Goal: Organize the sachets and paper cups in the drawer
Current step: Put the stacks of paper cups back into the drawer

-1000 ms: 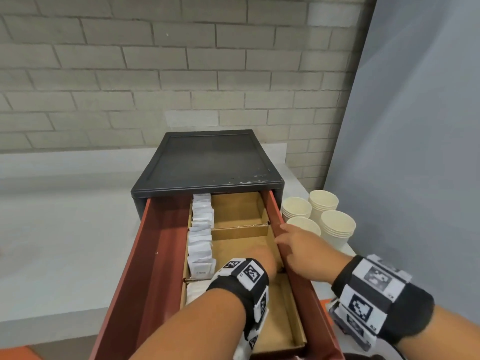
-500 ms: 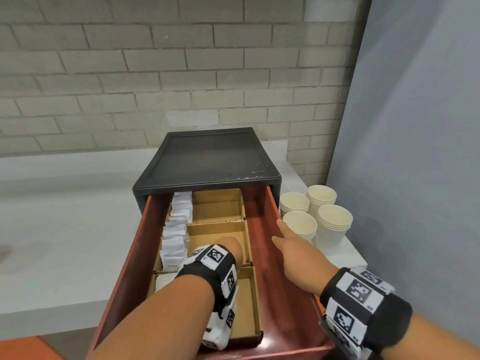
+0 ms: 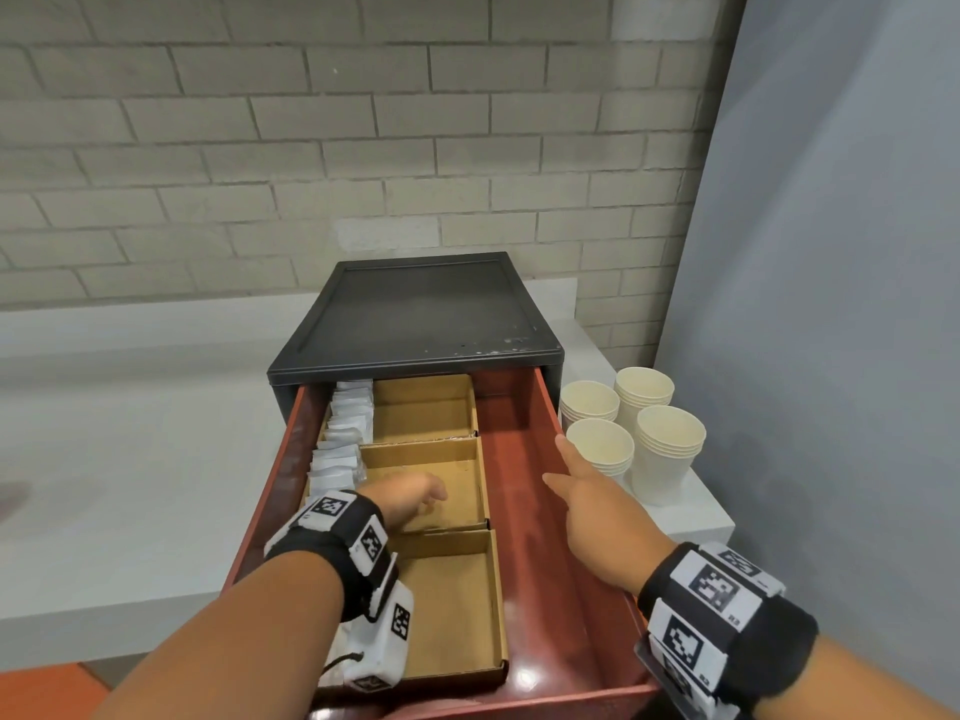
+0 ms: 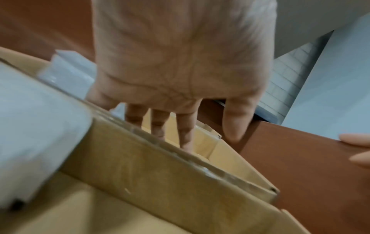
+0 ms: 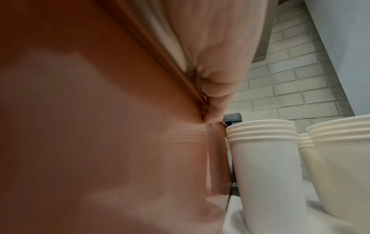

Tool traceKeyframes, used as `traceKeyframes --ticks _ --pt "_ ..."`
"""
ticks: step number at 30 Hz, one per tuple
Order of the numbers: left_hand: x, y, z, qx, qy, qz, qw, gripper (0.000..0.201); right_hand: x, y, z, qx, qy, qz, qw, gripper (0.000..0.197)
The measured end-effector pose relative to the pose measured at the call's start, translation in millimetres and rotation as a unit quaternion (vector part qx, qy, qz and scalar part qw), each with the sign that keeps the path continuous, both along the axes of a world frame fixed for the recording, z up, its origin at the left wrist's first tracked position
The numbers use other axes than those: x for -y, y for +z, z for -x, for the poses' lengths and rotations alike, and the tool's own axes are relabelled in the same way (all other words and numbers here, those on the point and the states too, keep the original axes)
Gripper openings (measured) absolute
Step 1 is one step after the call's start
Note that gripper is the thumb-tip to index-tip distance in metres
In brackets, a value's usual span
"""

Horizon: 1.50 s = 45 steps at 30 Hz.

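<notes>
The red drawer point(image 3: 519, 511) stands pulled out of a black cabinet point(image 3: 426, 314). A cardboard divider tray point(image 3: 457, 605) lies against its left side, with white sachets point(image 3: 348, 423) filed upright along the tray's left column. My left hand point(image 3: 434, 498) reaches into the middle compartment, its straight fingers point(image 4: 186, 134) pressing down on the cardboard. My right hand point(image 3: 558, 459) holds the drawer's right wall: thumb inside, fingers point(image 5: 216, 98) curled on the outside. Stacks of cream paper cups point(image 3: 665, 449) stand on the counter just right of the drawer.
A white counter point(image 3: 130, 459) stretches to the left of the cabinet. A brick wall runs behind, and a grey panel point(image 3: 831, 304) closes off the right side close to the cups. The drawer's right half shows bare red floor.
The cardboard tray has slid from the drawer's right side to its left, with my left hand moving along in it. My right hand has stayed at the right wall.
</notes>
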<state>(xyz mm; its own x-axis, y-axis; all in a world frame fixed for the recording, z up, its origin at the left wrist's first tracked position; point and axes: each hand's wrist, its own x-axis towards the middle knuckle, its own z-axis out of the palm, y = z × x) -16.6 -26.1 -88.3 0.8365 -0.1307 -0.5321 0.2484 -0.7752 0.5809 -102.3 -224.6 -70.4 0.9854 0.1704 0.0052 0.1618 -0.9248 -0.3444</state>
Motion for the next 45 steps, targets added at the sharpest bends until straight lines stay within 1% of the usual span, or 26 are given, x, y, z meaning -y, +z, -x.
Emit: traceKeyframes --ticks 1,2,3,5,8,10,12,13,14,16,18,20,21,23,25,27,28,30,31,34,37,40,42,45 --pt "-3 3 2 -0.001 0.047 0.056 0.997 0.02 0 -1 0 0.001 -0.002 0.0 1.0 0.055" --pt "-6 4 2 0.002 0.085 0.081 0.993 0.015 0 -2 -1 0.001 -0.004 0.0 1.0 0.054" --pt "-8 6 2 -0.001 0.119 0.098 0.988 0.013 0 -2 -1 0.001 -0.005 -0.001 1.0 0.053" --pt "-12 7 1 -0.002 0.147 0.097 0.984 0.02 1 -3 -2 0.004 -0.006 -0.006 1.0 0.054" --pt "-10 4 -3 0.019 0.139 0.066 0.988 0.03 5 -7 -4 0.026 -0.005 -0.051 0.998 0.05" --pt "-6 2 -5 0.042 0.092 0.037 0.994 0.03 10 -9 -5 0.077 -0.031 -0.098 0.992 0.04" --pt "-2 2 -7 0.078 0.063 0.024 0.995 0.028 20 -11 -5 0.158 -0.094 -0.171 0.968 0.027" --pt "0 4 -7 0.094 0.057 0.028 0.994 0.026 25 -11 -4 0.187 -0.131 -0.209 0.951 0.02" --pt "2 5 -8 0.108 0.048 0.032 0.993 0.021 32 -12 -3 0.198 -0.167 -0.239 0.936 0.015" --pt "7 8 -10 0.133 0.041 0.041 0.989 0.014 46 -18 -4 0.174 -0.244 -0.277 0.913 0.012" --pt "10 8 -11 0.147 0.049 0.051 0.987 0.02 58 -32 -9 0.115 -0.315 -0.307 0.891 0.01" --pt "16 6 -11 0.15 0.058 0.063 0.985 0.026 64 -45 -17 0.038 -0.354 -0.341 0.87 0.003" --pt "20 4 -11 0.149 0.058 0.067 0.985 0.028 65 -50 -21 -0.003 -0.352 -0.352 0.867 0.012" --pt "28 3 -8 0.147 0.05 0.08 0.985 0.026 62 -57 -29 -0.071 -0.319 -0.376 0.867 0.037" --pt "36 3 -5 0.146 0.033 0.099 0.984 0.02 57 -61 -37 -0.089 -0.276 -0.419 0.86 0.055" --pt "42 6 -4 0.141 0.014 0.119 0.983 0.014 54 -65 -46 -0.076 -0.239 -0.445 0.86 0.068" --pt "45 7 -4 0.138 0.007 0.126 0.982 0.013 54 -68 -50 -0.06 -0.227 -0.452 0.861 0.069" --pt "50 8 -5 0.136 -0.002 0.136 0.981 0.011 52 -69 -57 -0.01 -0.208 -0.466 0.86 0.058" --pt "52 8 -6 0.138 -0.004 0.14 0.98 0.011 52 -69 -59 0.008 -0.201 -0.469 0.86 0.056" --pt "58 8 -7 0.16 -0.01 0.149 0.976 0.011 51 -74 -67 0.043 -0.205 -0.483 0.85 0.063" --pt "65 10 -7 0.184 -0.017 0.166 0.969 0.019 50 -76 -69 0.061 -0.214 -0.483 0.847 0.072" --pt "74 22 -6 0.21 -0.016 0.204 0.956 0.031 49 -53 -70 0.102 -0.213 -0.492 0.838 0.065" --pt "81 31 -5 0.224 -0.014 0.232 0.946 0.039 52 -31 -71 0.137 -0.197 -0.488 0.839 0.063" --pt "91 45 -4 0.231 -0.037 0.281 0.931 0.057 52 5 -69 0.175 -0.147 -0.484 0.845 0.068"
